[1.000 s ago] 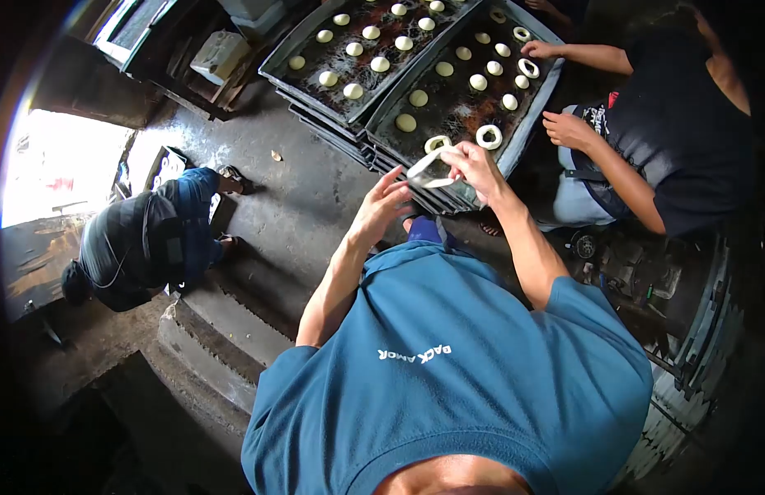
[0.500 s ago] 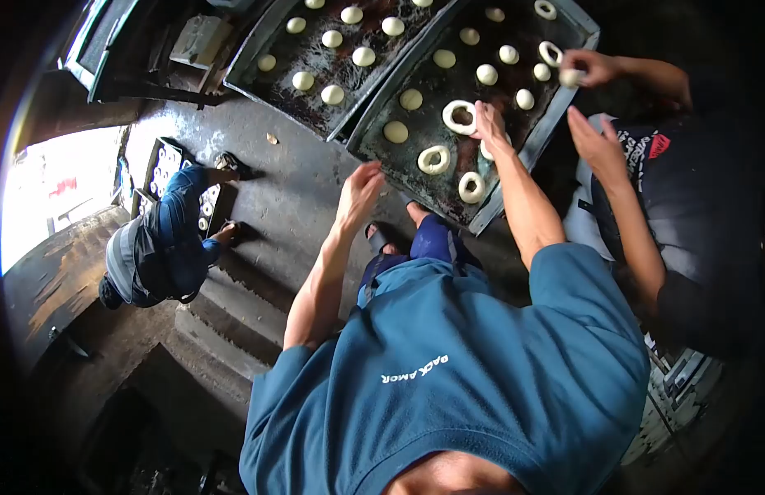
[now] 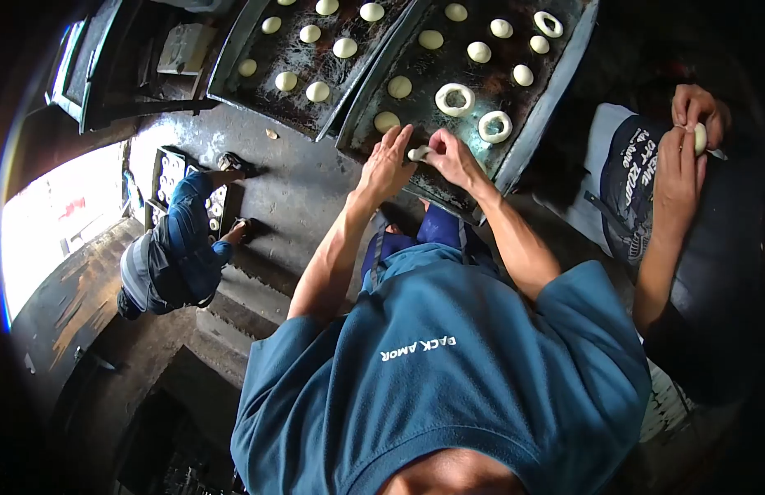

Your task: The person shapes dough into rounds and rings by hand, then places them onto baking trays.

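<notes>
Over the near end of the right-hand baking tray, both my hands are close together. My right hand pinches a piece of pale dough, partly hidden by the fingers. On its left side, my left hand is stretched out with fingers extended, fingertips right at the dough. Just beyond them lie a dough ring and another dough ring. A round dough ball sits by my left fingertips. Several more dough balls are spaced across the dark, greasy tray.
A second tray of dough balls adjoins on the left. At my right, a co-worker's hands hold a dough piece. A person bends over trays of rings on the floor at left, near concrete steps.
My right hand has drawn back from the rings toward me and closed on dough. My left hand has moved right, over the tray. The co-worker's hands have pulled away from the tray.
</notes>
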The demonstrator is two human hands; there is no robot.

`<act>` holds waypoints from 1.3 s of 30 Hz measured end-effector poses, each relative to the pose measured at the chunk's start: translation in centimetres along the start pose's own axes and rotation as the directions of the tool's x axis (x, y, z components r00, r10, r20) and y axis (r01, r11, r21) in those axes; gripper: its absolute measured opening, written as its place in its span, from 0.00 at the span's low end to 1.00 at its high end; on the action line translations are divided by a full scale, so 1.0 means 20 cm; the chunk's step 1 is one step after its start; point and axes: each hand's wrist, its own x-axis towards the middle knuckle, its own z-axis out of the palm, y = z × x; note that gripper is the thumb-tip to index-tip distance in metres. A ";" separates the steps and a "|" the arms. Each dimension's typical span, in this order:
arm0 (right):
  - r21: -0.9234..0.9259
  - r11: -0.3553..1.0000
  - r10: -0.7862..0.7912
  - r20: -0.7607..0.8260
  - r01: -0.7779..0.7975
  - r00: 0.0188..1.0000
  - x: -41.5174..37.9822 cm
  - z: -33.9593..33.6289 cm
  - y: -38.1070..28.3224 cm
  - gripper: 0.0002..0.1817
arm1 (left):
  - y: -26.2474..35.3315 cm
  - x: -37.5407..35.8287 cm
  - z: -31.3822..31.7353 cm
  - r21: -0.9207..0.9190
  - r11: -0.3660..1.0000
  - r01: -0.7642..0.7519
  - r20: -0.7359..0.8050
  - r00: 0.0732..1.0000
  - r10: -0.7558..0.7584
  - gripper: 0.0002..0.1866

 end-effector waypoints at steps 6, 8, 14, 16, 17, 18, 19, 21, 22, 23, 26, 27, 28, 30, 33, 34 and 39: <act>0.542 0.776 0.196 0.276 -0.321 0.941 -0.31 -0.10 -0.14 0.11 | 0.06 -0.03 -0.09 -0.829 -0.056 0.557 0.560 0.825 -0.082 0.05; 0.632 0.690 0.250 0.248 -0.352 0.936 -0.40 -0.12 -0.07 0.09 | 0.04 -0.07 -0.06 -0.847 -0.178 0.501 0.513 0.858 -0.023 0.02; 0.669 0.707 0.402 -0.112 -0.230 0.909 -0.22 0.02 0.23 0.11 | -0.03 0.03 0.18 -0.661 0.544 0.516 0.435 0.855 -0.282 0.12; 0.394 0.900 0.322 -0.316 -0.186 0.892 -0.09 0.11 0.37 0.21 | -0.11 0.10 0.30 -0.654 0.567 0.501 0.397 0.865 -0.307 0.18; 0.317 0.925 0.310 -0.309 -0.210 0.899 -0.07 0.12 0.35 0.28 | -0.15 0.13 0.33 -0.544 0.699 0.465 0.366 0.881 -0.301 0.19; 0.235 0.926 0.356 -0.275 -0.297 0.893 -0.05 0.12 0.34 0.28 | -0.18 0.15 0.37 -0.413 0.808 0.421 0.342 0.894 -0.290 0.20; 0.215 0.915 0.387 -0.235 -0.341 0.892 -0.04 0.12 0.32 0.27 | -0.22 0.17 0.40 -0.339 0.855 0.392 0.378 0.889 -0.258 0.20; 0.100 0.970 0.242 -0.253 -0.224 0.937 -0.03 0.13 0.40 0.25 | -0.20 0.19 0.35 -0.188 0.930 0.315 0.373 0.899 -0.229 0.20; -0.003 0.998 0.058 -0.296 -0.062 0.953 -0.04 0.15 0.49 0.24 | -0.17 0.20 0.31 -0.042 0.975 0.218 0.370 0.910 -0.187 0.20; 0.087 0.902 0.432 -0.166 -0.423 0.887 -0.04 0.11 0.38 0.22 | -0.15 0.21 0.24 -0.036 0.978 0.204 0.318 0.930 -0.182 0.19; -0.198 0.939 0.232 -0.240 -0.281 0.943 -0.09 0.05 0.45 0.21 | -0.16 0.25 0.14 0.067 0.976 0.207 0.073 0.975 -0.211 0.17; -0.197 0.939 0.231 -0.243 -0.281 0.942 -0.12 0.02 0.43 0.21 | -0.17 0.28 0.12 0.194 0.965 0.176 0.064 0.979 -0.191 0.17; -0.195 0.947 0.209 -0.235 -0.256 0.949 -0.14 -0.01 0.41 0.21 | -0.20 0.29 0.13 0.287 0.944 0.161 0.078 0.979 -0.190 0.16; -0.196 0.956 0.172 -0.228 -0.219 0.958 -0.18 -0.06 0.33 0.20 | -0.24 0.28 0.16 0.338 0.930 0.147 0.140 0.969 -0.204 0.12; -0.068 0.967 0.231 -0.171 -0.246 0.958 -0.24 -0.08 0.23 0.17 | -0.28 0.25 0.16 0.203 0.972 0.121 0.214 0.963 -0.164 0.16; -0.068 0.969 0.224 -0.171 -0.238 0.959 -0.25 -0.06 0.20 0.17 | -0.30 0.22 0.16 0.136 0.983 0.124 0.243 0.957 -0.155 0.17; 0.346 0.938 0.079 -0.131 -0.029 0.988 -0.22 0.09 -0.06 0.25 | -0.08 0.01 -0.06 -0.748 0.471 0.467 0.392 0.884 -0.254 0.28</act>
